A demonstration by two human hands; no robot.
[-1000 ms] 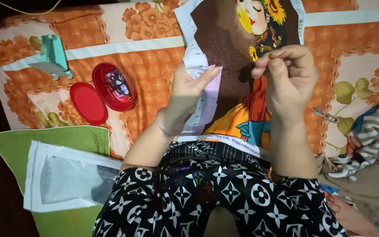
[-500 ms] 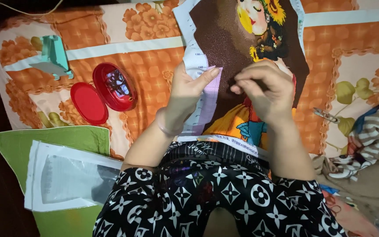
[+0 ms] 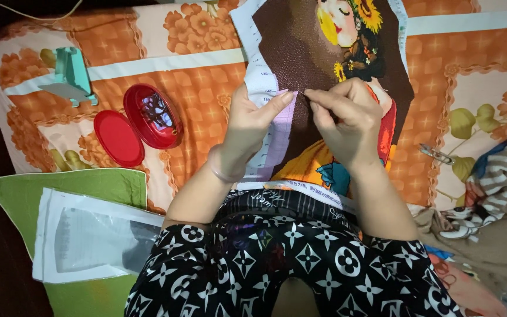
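Note:
A cross-stitch canvas with a dark brown ground and a woman's figure in flowers lies over my lap and the bed. My left hand grips the canvas's white left edge, thumb on top. My right hand pinches a thin needle whose tip points left at the brown area, close to my left thumb. The thread is too fine to make out.
An open red oval box with its lid lies to the left on the orange flowered bedsheet. A teal stand is farther left. A green sheet with a clear plastic sleeve lies lower left. Striped cloth is bunched at the right.
My right hand came down and leftward from the figure's neck area to the brown ground, bringing the needle next to my left thumb. The left hand stayed on the canvas edge.

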